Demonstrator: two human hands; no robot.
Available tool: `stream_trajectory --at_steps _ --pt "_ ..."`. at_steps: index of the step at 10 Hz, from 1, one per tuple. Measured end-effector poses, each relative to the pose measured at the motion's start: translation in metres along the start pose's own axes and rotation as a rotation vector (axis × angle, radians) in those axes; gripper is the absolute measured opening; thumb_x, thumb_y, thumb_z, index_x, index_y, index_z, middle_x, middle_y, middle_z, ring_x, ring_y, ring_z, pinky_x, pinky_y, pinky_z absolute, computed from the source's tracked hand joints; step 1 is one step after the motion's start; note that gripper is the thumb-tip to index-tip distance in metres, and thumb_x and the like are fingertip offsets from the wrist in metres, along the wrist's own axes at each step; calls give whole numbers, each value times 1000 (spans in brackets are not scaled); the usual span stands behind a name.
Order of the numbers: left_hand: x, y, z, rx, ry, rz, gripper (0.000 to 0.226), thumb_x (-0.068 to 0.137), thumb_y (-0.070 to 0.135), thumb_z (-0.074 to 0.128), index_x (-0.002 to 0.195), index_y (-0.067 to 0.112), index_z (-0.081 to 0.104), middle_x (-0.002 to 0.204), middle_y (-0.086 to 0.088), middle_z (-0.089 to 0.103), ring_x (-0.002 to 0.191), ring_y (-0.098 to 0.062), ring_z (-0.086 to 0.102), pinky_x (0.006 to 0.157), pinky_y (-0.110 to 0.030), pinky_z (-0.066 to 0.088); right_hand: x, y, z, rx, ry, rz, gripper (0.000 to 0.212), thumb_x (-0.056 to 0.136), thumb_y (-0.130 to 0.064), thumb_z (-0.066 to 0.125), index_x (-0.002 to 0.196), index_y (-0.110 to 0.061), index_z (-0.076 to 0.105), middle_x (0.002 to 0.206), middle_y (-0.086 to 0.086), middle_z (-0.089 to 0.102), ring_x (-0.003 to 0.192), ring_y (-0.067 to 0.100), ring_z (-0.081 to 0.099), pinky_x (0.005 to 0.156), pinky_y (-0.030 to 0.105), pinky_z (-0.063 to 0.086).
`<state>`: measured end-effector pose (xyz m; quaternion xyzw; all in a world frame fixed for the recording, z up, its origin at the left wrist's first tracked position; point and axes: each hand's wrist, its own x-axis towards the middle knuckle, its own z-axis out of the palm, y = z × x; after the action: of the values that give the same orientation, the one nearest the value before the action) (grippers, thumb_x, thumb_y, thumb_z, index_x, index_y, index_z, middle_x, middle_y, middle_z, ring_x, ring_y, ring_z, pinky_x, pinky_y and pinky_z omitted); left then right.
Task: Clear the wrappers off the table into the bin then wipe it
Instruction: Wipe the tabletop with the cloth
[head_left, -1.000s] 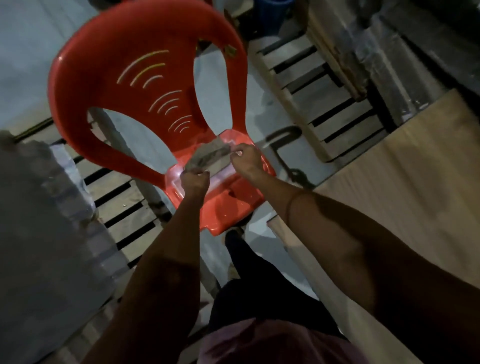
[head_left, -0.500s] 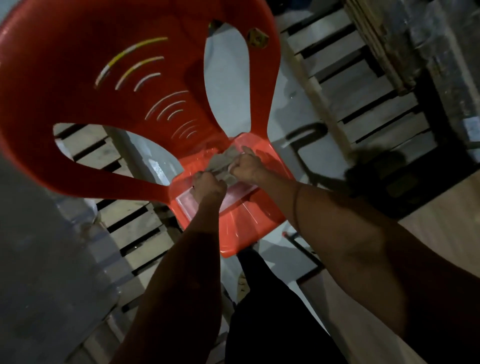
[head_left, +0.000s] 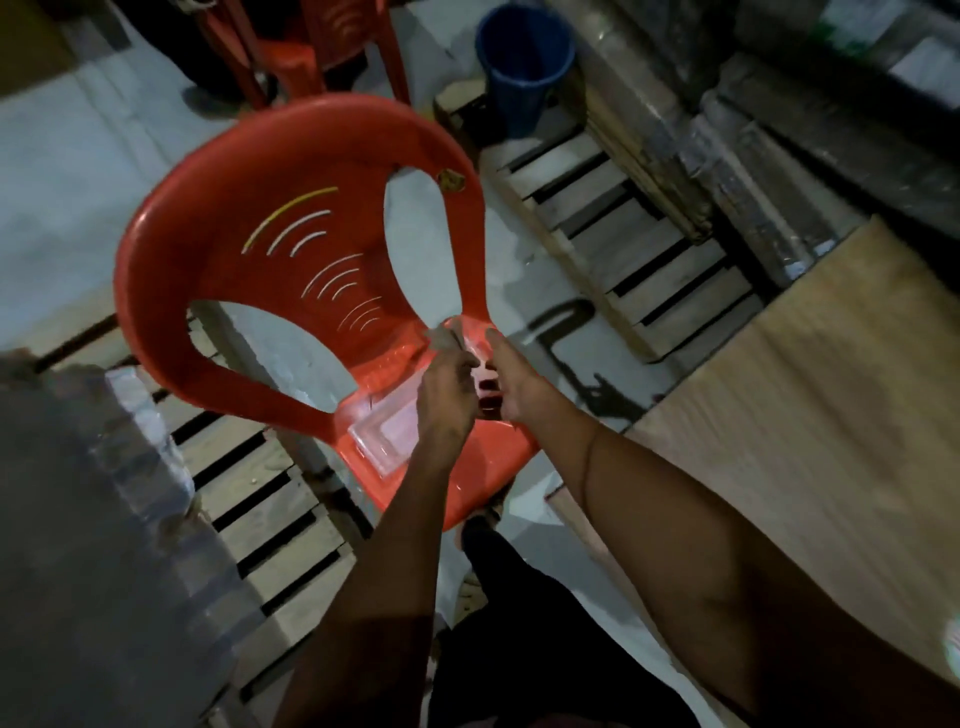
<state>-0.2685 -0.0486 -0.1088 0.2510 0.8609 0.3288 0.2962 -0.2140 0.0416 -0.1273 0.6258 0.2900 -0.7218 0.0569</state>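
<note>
Wrapper (head_left: 451, 332), a crumpled clear piece, stood just above the red chair (head_left: 249, 291) seat, pinched from both sides: left hand (head_left: 447, 395) gripped its near-left edge, right hand (head_left: 511, 384) its right. The blue bin (head_left: 524, 67) lay well beyond, ahead and right.

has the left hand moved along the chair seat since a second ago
Yes. The left hand has shifted from the seat's left edge toward the right hand, over the red chair.
</note>
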Motion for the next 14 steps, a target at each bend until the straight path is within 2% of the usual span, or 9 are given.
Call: stream_trajectory --at_steps 2,5,6,7,8,10,11,12,14 --pt "-98 59 -26 -298 1 213 23 91 -7 58 110 6 59 105 -15 65 99 -35 62 88 -46 52 -116 30 -41 394 -65 -137 64 96 -73 35 119 -21 65 98 6 68 73 22 64 55 25 53" --pt "-213 128 -42 -543 -271 269 39 89 -6 64 119 17 54 117 -6 60 105 -18 58 91 -39 50 -223 136 -119 954 -74 -270 48 96 -52 59 131 -20 61 126 15 67 101 33 70 74 46 62" --pt "-235 136 -34 -523 -262 398 33 86 -10 61 109 13 60 112 2 63 102 -9 61 94 -35 52 -243 164 -155 1028 -77 -268 54 82 -22 69 135 -12 61 137 16 63 120 34 65 100 49 52" --pt "-246 137 -20 -457 -297 466 31 84 -15 56 107 5 62 106 4 63 94 12 58 92 -19 51 -256 171 -177 1043 34 -327 65 81 -2 62 144 -14 52 142 18 59 122 35 63 81 54 58" --pt "-256 142 -1 -368 -307 488 31 86 -17 52 103 5 64 107 0 65 92 11 60 90 -19 52 -263 172 -206 1036 162 -476 44 94 7 48 133 -13 55 132 19 63 104 34 67 73 53 59" --pt "-269 181 37 -301 -219 544 42 84 -19 48 88 21 62 117 -3 48 90 0 56 81 2 41 -276 153 -256 875 368 -704 47 91 11 56 136 -5 56 132 20 66 117 38 66 96 51 57" --pt "-266 202 62 -244 -235 587 33 87 -13 52 94 16 65 123 -2 45 98 -3 55 96 -11 46 -283 139 -290 878 471 -793 53 91 8 60 140 -11 51 133 16 65 118 34 65 90 45 58" --pt "-254 214 105 101 -302 561 26 91 8 59 115 15 67 152 -8 36 140 -26 35 114 -42 34 -280 138 -332 819 559 -725 62 93 -6 66 145 -28 40 118 3 64 100 24 64 76 38 56" --pt "-245 219 185 520 -364 761 47 92 28 59 138 16 54 152 -12 41 145 -32 28 112 -47 30 -219 171 -406 605 980 -415 61 87 -19 70 142 -15 44 133 19 58 116 33 59 105 41 47"
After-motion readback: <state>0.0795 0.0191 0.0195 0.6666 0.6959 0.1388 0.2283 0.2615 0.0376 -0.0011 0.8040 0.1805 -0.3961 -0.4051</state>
